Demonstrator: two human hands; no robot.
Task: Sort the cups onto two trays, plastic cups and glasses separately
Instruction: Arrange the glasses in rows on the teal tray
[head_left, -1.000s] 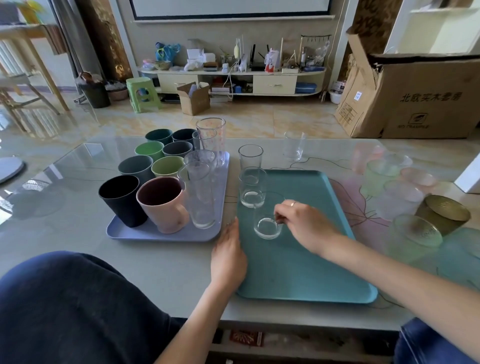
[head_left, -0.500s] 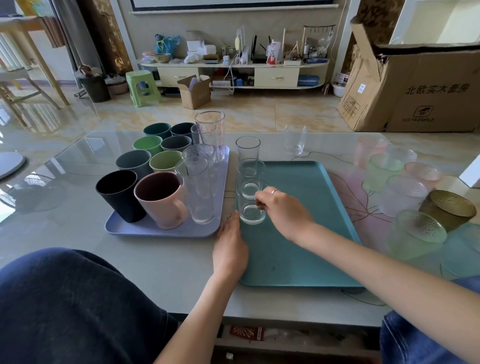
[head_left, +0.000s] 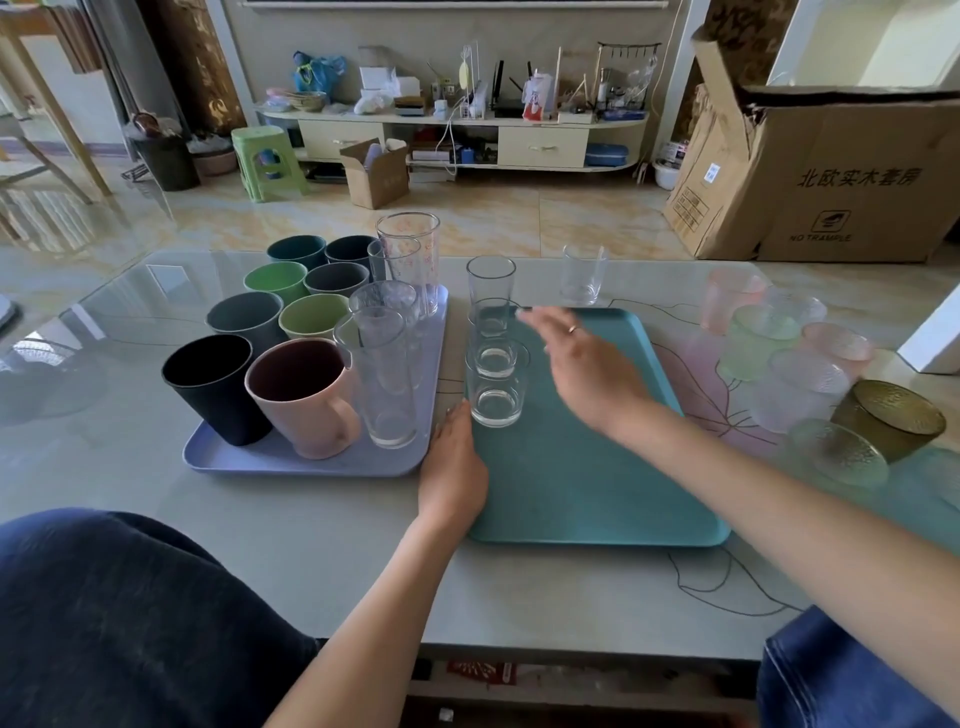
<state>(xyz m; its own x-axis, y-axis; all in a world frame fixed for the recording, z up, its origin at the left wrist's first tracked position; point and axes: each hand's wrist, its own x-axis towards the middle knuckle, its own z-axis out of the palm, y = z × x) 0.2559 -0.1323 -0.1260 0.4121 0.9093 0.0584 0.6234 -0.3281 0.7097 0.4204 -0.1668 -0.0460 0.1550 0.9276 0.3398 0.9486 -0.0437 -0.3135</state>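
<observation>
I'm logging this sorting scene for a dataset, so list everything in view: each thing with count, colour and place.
teal tray: 1, teal, table centre-right
clear glasses: 3, clear, in a row along the teal tray's left edge
lone glass: 1, clear, on the table beyond the teal tray
lilac tray: 1, lilac, table left
plastic cups: 8, black, pink, greys, greens, dark teal, on the lilac tray
tall clear cups: about 4, clear, lilac tray's right side
textured tumblers: several, pink, green, clear, amber, table right
cardboard box: 1, brown, floor right
left hand: on the teal tray's left edge
right hand: open, above the teal tray
</observation>
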